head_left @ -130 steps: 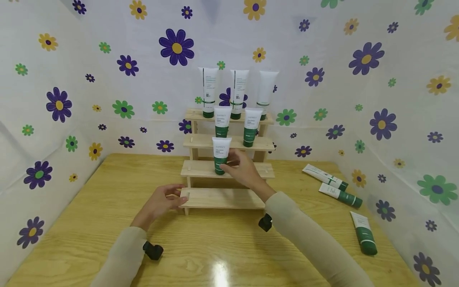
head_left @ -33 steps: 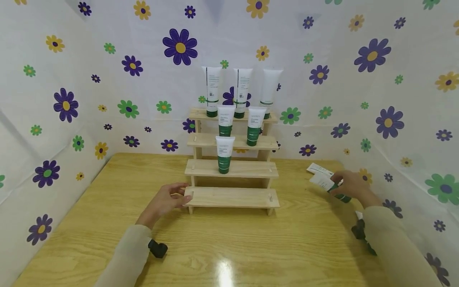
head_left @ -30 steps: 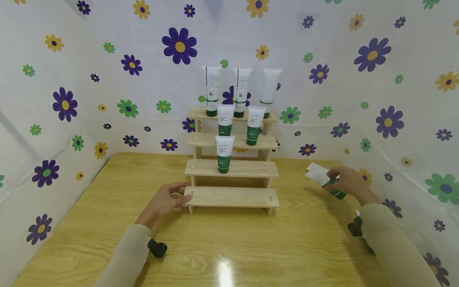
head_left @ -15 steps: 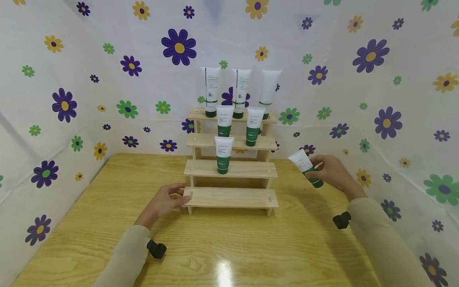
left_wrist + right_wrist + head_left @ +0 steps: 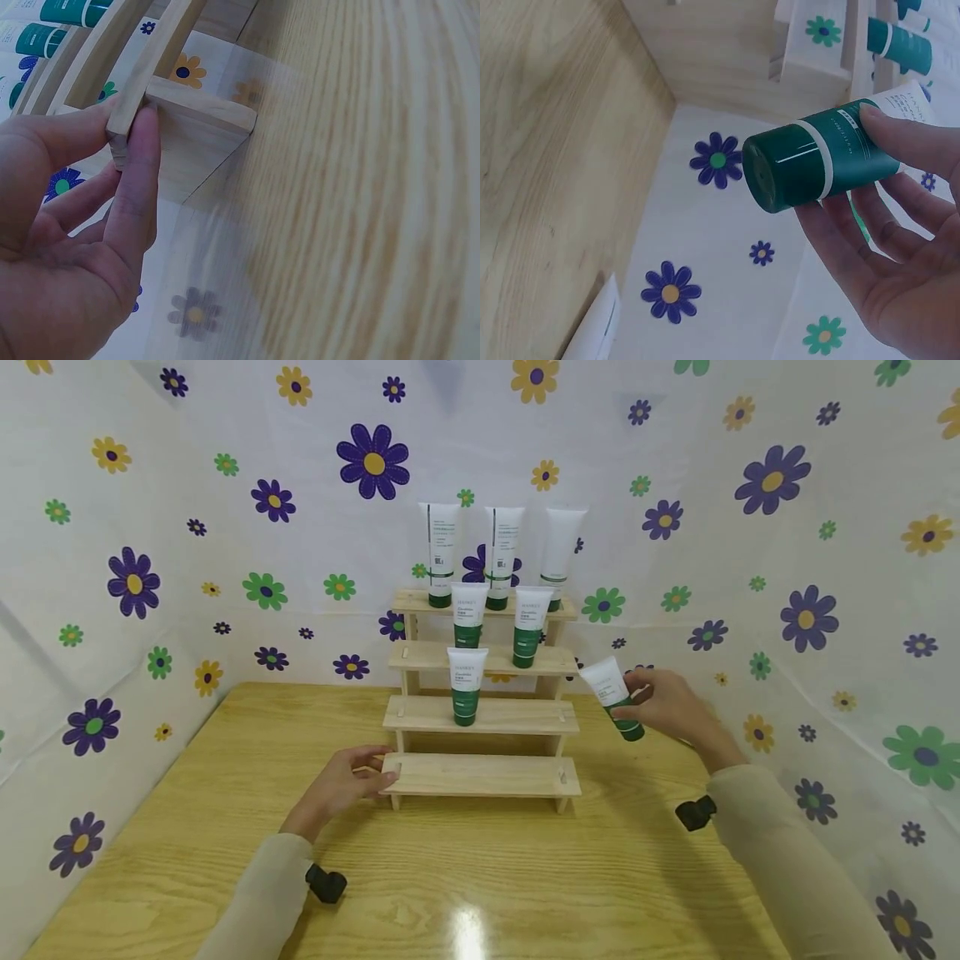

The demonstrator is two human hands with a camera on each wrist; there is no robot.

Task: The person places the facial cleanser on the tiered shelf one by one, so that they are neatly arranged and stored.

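Observation:
My left hand [image 5: 337, 785] grips the left end of the lowest shelf of a stepped wooden display rack [image 5: 480, 774]; the left wrist view shows thumb and fingers pinching the board's end [image 5: 124, 139]. To the rack's right, my right hand [image 5: 671, 706] holds a white and green squeeze tube [image 5: 606, 681] above the table, its white end tilted up to the left. In the right wrist view, the thumb lies on one side of the tube [image 5: 787, 161] and the fingers on the other. One similar tube [image 5: 466, 687] stands cap down on the third shelf from the top.
Two tubes, including one at right [image 5: 529, 625], stand on the second shelf. Three taller tubes, one in the middle [image 5: 501, 556], stand on the top shelf. A white tube end [image 5: 594, 330] lies on the table in the right wrist view. Flowered cloth [image 5: 285, 552] surrounds the wooden table [image 5: 420, 877].
My right hand let go of the tube on the third shelf, took another from the table at right, and carried it left and up towards the rack. The left hand stayed on the shelf end.

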